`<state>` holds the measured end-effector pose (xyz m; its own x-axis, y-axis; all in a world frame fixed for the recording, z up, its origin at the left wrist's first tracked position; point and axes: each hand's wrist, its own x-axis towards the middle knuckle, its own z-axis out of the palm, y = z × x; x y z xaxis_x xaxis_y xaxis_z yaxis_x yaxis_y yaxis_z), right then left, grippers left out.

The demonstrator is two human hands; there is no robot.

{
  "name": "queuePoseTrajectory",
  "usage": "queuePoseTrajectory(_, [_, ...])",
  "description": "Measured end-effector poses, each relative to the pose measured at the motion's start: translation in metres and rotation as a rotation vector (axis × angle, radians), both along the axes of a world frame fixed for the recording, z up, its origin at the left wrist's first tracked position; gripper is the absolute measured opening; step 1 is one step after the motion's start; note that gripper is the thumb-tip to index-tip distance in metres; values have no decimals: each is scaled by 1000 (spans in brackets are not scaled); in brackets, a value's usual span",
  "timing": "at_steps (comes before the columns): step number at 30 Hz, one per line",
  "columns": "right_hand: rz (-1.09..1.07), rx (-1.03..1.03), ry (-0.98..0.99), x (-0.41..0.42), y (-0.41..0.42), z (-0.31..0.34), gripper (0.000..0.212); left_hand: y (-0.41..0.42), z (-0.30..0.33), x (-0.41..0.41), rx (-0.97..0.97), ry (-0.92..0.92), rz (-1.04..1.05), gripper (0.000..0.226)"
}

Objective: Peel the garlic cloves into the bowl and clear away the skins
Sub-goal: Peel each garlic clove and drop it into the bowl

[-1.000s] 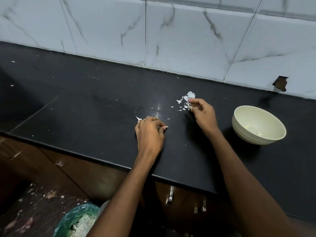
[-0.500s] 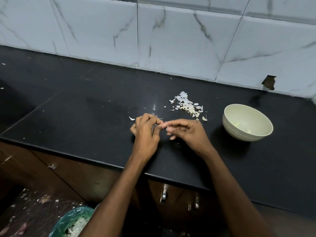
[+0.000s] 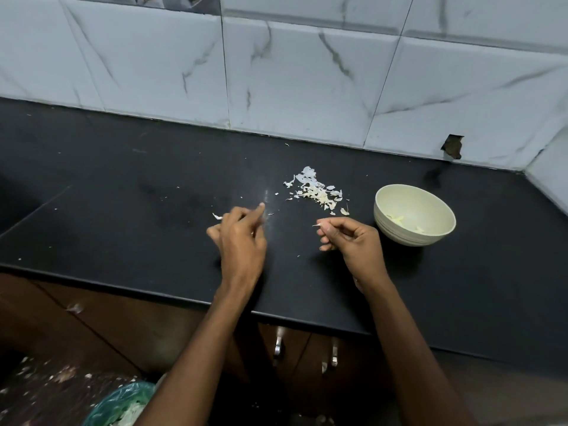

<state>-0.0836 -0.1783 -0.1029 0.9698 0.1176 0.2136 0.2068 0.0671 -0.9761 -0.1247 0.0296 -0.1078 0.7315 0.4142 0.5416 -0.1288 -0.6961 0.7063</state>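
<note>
Head view: black stone counter (image 3: 123,210) against a marble-patterned tiled wall (image 3: 307,81); a green-lined bin (image 3: 120,404) sits below at 7 o'clock. Pile of garlic skins (image 3: 316,192) lies at 12 o'clock from the hands, well apart from the wall; cream bowl (image 3: 415,215) just beside it at 3 o'clock, with pale peeled pieces inside. Stray skin flake (image 3: 217,216) touches the counter at 10 o'clock of the left hand (image 3: 241,238). Left hand: fingers curled, contents hidden, so cannot tell whether it grasps a clove. Right hand (image 3: 350,238) pinches a small skin scrap (image 3: 319,224) between thumb and forefinger. Judgement: skins are featherlight, papery, brittle, likely to scatter; better swept together by a flat palm edge than picked singly.
</note>
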Motion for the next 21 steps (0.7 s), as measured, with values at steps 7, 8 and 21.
queuePoseTrajectory(7, [-7, 91, 51, -2, 1, 0, 18, -41, 6, 3, 15, 9, 29, 52])
queuePoseTrajectory(8, [-9, 96, 53, -2, 1, 0, 17, -43, 6, 4, 2, 48, 30, 57])
queuePoseTrajectory(21, [34, -10, 16, -4, 0, -2, 12, -54, 5, 0, -169, 18, -398, 16])
